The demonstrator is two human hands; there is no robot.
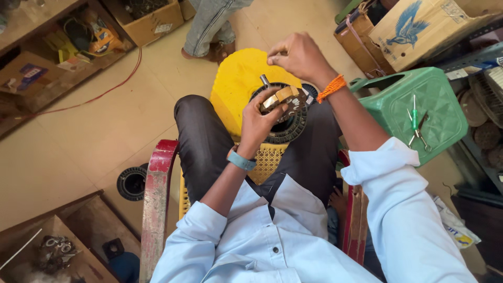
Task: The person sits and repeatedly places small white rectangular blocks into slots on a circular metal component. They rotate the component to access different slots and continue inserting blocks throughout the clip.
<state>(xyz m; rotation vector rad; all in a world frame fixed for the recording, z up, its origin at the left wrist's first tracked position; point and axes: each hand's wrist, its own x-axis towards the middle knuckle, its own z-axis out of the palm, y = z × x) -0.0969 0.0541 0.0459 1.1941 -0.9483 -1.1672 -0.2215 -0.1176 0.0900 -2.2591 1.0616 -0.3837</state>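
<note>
While the left hand [260,121] grips the stator [285,112], pliers [419,133] lie aside.

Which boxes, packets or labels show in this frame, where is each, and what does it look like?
Cardboard box: top right, brown, blue bird print.
Open carton: top centre-left on the floor, brown, small pale label.
Flat box: left shelf, brown, blue-and-white label.
Plastic packet: right floor, white with yellow.

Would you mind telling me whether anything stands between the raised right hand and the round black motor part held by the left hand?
Nothing visible does: the right hand hovers above the motor part, which the left hand grips.
</note>
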